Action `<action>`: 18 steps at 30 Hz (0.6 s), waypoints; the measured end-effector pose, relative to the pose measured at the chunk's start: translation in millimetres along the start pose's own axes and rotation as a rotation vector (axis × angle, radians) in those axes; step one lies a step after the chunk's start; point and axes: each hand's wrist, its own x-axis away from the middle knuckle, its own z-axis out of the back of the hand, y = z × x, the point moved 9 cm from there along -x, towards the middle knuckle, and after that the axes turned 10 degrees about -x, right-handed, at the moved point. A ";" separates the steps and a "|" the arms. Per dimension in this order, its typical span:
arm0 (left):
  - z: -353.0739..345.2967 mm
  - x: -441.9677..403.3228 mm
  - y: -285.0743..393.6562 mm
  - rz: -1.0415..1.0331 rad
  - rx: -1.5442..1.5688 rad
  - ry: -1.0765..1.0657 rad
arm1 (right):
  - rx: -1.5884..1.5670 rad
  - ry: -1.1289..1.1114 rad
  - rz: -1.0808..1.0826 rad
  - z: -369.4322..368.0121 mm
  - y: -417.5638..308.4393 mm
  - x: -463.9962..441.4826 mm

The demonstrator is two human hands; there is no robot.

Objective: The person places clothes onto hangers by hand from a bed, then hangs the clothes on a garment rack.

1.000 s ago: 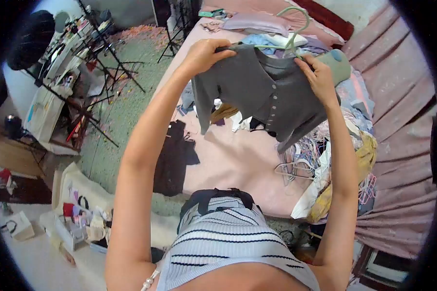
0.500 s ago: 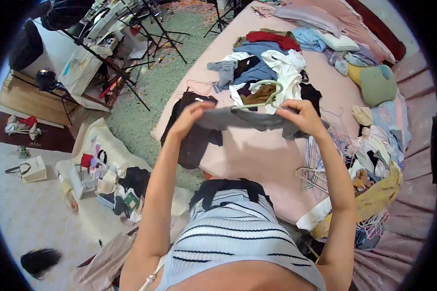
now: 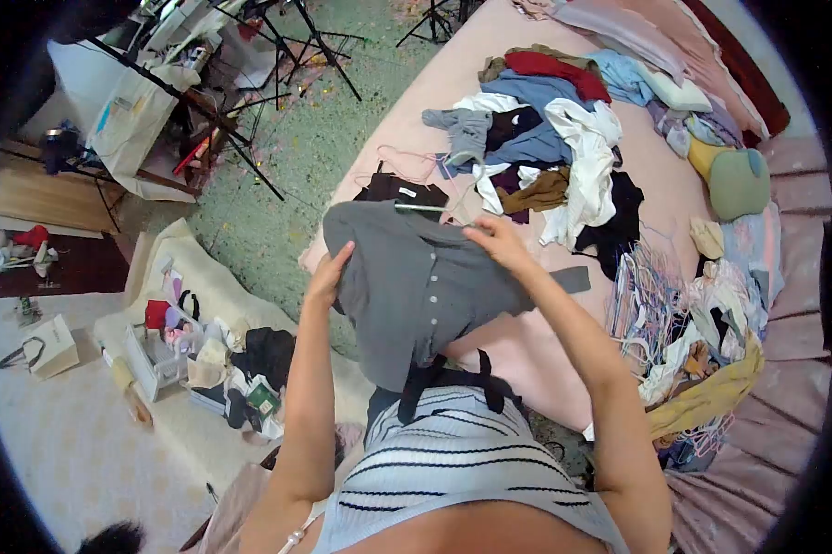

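Observation:
A grey buttoned cardigan hangs spread on a pale green hanger in front of my body, over the near-left edge of the bed. My left hand grips its side edge, with the thumb on top of the cloth. At the collar and shoulder, my right hand pinches the cardigan near the hanger. One sleeve sticks out to the right, below my right wrist. Just behind the cardigan lies a dark brown garment, partly covered by it.
Mixed clothes lie heaped on the pink bed. Many hangers and a yellow cloth lie at the right. A cream sofa holding items stands at the left, with tripods behind.
The cardigan has come down and toward my body, its buttoned front now facing up. My left hand has moved down along its side. The view has shifted.

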 end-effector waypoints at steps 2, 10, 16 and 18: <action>32.4 -52.6 -37.1 0.024 -0.119 0.039 | 0.042 -0.004 0.064 -34.0 31.4 -28.6; 95.8 -162.8 -66.3 0.156 -0.269 0.149 | 0.331 0.147 -0.214 -75.3 162.4 -133.3; 94.6 -229.4 -72.5 0.024 -0.267 0.140 | 0.472 0.263 -0.174 -78.1 210.7 -186.7; 96.5 -244.0 -98.4 0.065 -0.263 0.131 | 0.524 0.319 -0.220 -80.2 216.1 -195.9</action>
